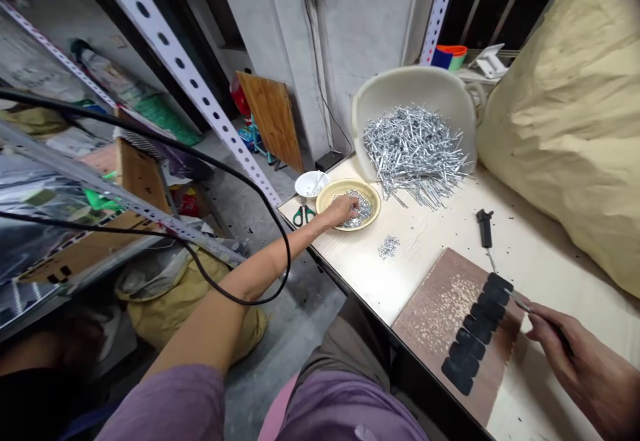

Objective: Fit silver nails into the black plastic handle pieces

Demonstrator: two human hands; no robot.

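My left hand (344, 210) reaches into a shallow yellow bowl (371, 191) of small shiny metal pieces (361, 217). Its fingers are drawn together among them, and what they pinch is too small to make out. In my right hand (565, 341) is a slim tool with a metal shaft (521, 304) and a dark handle, mostly covered by the fingers. The tool's tip is at the uppermost of several black rounded pads (474, 336), set in an overlapping row on a worn brown board (425, 307). A small heap of metal pieces (389, 247) lies between bowl and board.
A large pale tub (367, 101), lying tilted, spills metal rods (417, 151) onto the table (370, 287). A black-handled tool (485, 229) lies above the pads. Green-handled scissors (303, 215) and a white bowl (310, 183) flank the yellow bowl. A big tan sack (565, 107) stands right; a black cable (250, 184) crosses my left arm.
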